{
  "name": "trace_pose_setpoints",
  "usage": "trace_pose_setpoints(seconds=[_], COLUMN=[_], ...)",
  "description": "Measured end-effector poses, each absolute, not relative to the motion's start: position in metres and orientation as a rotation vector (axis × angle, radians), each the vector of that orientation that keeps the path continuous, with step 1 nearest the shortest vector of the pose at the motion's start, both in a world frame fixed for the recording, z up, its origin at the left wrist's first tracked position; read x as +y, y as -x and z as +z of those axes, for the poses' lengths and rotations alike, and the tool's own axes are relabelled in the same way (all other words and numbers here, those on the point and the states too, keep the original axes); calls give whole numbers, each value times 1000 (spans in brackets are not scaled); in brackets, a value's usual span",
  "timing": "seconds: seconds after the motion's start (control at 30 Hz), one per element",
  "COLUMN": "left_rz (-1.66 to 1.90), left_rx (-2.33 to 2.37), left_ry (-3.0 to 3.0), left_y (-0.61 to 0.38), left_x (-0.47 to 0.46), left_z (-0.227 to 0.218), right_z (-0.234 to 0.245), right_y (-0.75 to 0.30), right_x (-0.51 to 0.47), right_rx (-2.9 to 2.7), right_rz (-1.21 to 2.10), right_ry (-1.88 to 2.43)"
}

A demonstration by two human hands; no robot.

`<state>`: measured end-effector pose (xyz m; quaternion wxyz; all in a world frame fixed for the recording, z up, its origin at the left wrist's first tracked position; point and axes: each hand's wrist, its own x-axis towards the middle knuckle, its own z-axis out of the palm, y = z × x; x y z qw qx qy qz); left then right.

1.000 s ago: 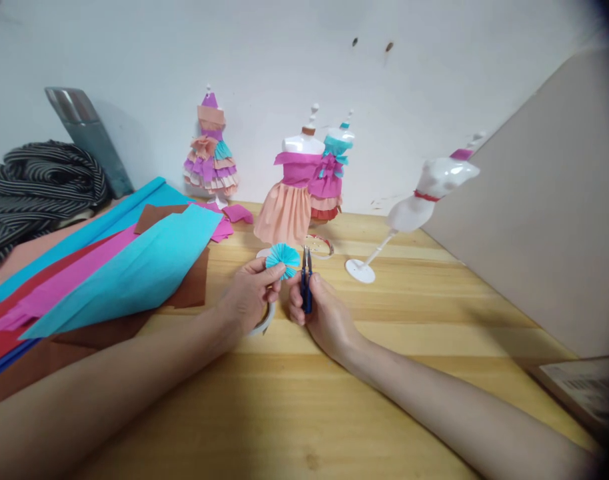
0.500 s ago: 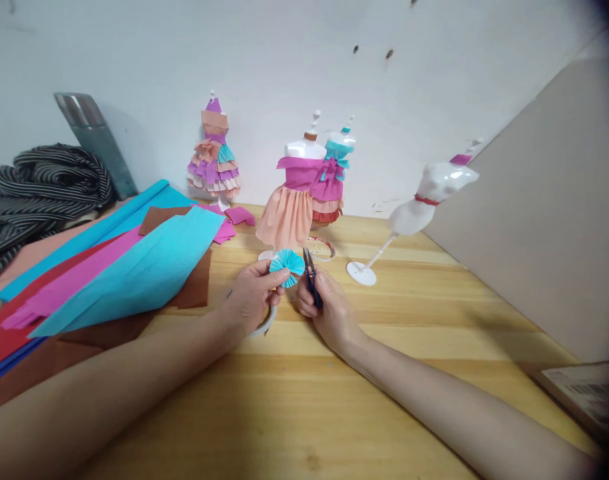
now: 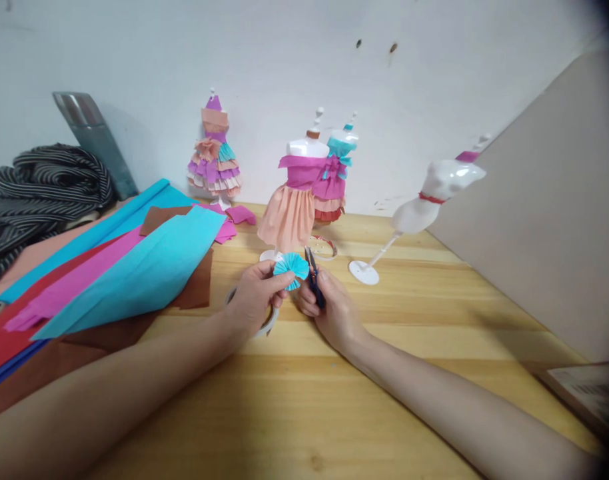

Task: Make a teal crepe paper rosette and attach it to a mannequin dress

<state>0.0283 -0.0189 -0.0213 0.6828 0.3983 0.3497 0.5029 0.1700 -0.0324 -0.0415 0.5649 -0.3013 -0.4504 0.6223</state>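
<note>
Pinched between the thumb and fingers of my left hand [image 3: 257, 293] is a turquoise pleated paper rosette [image 3: 293, 266], fanned into a near-round shape. My right hand [image 3: 332, 307] is closed around small dark thread snips [image 3: 314, 280], their blades pointing up, just right of the rosette. Under my left hand a roll of white tape [image 3: 270, 325] lies on the table, partly covered. Behind both hands stands a mini dress form in a magenta and peach paper dress [image 3: 290, 207]. A ring with red edging [image 3: 327, 248], perhaps another tape roll, lies beside its base.
Coloured crepe paper sheets [image 3: 134, 280] spread over the left of the wooden table [image 3: 284, 407]. Two more dressed forms stand by the wall, one with a ruffled dress [image 3: 214, 160]. At right a bare white form [image 3: 417, 212] leans on its stand. A striped cloth [image 3: 49, 187] and bottle [image 3: 94, 137] sit far left.
The view has shifted slightly. My left hand and the rosette have moved a little to the right, closer to the snips. Both hands keep their hold.
</note>
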Motion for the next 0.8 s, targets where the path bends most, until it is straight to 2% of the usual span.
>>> trace_pose_setpoints(seconds=[0.63, 0.8], left_rz=[1086, 1090], left_rx=[762, 778], left_ry=[-889, -896], left_y=[-24, -25], left_x=[-21, -21], left_z=[-20, -20], right_z=[-36, -33], right_y=[-168, -175], right_x=[-33, -38], right_rx=[-1013, -1013], right_rz=[1484, 1458], right_ry=[702, 828])
